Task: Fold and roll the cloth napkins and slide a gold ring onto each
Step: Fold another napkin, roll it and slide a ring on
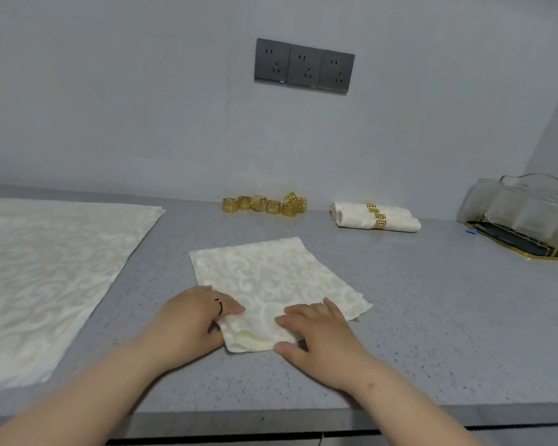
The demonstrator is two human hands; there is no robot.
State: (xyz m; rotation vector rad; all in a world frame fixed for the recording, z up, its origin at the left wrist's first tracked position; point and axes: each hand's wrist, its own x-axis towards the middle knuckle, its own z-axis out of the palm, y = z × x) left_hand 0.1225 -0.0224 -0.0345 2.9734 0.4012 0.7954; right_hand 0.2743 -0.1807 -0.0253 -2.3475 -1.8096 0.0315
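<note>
Now: folded napkin point(271, 278) centre frame on counter point(416, 317), long axis seemingly bottom-to-top, tilted toward upper left. Left hand point(200, 313) pinches lower-left corner, thumb beneath; right hand point(316, 329) flat on lower edge, fingers straight.

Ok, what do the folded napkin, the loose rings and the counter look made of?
Folded napkin: woven cream cloth, scroll damask pattern, slight sheen. Loose rings: probably metal, shiny gold finish, cut-out fretwork. Counter: matte grey, speckled, likely stone or composite.
</note>
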